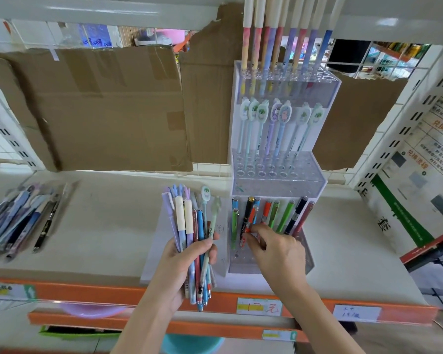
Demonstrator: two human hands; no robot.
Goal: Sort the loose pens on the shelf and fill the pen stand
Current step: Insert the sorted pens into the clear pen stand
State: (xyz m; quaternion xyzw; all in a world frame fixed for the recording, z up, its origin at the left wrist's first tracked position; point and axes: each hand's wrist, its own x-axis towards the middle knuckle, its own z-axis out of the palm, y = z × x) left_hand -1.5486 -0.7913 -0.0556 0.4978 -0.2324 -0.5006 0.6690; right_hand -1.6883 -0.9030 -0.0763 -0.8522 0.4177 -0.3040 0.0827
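The left hand is wrapped around a thick bundle of pens, fingers curled over the front of it and thumb behind, holding it upright just in front of the shelf edge. The bundle fans out at the top: pale caps, purple and blue barrels, one pen with a round cartoon topper. Just to its right, the right hand reaches into the lowest tier of the pen stand, its fingertips pinching an orange pen that stands there beside a black one. Whether the orange pen sits fully in its hole I cannot tell; the fingers cover that part.

The stand is clear acrylic, stepped in three tiers, and rests on the white shelf toward the right. Its near tier holds green, black, orange and dark pens leaning in a row. The middle tier carries a row of slim pastel pens with cartoon toppers, with open holes in front of them. The far, highest tier holds tall pens with cream caps.

On the far left of the shelf lies a loose pile of pens, mostly blue and dark. Behind everything, flattened cardboard leans against the wire back. Along the orange shelf lip nearest me are handwritten price labels.
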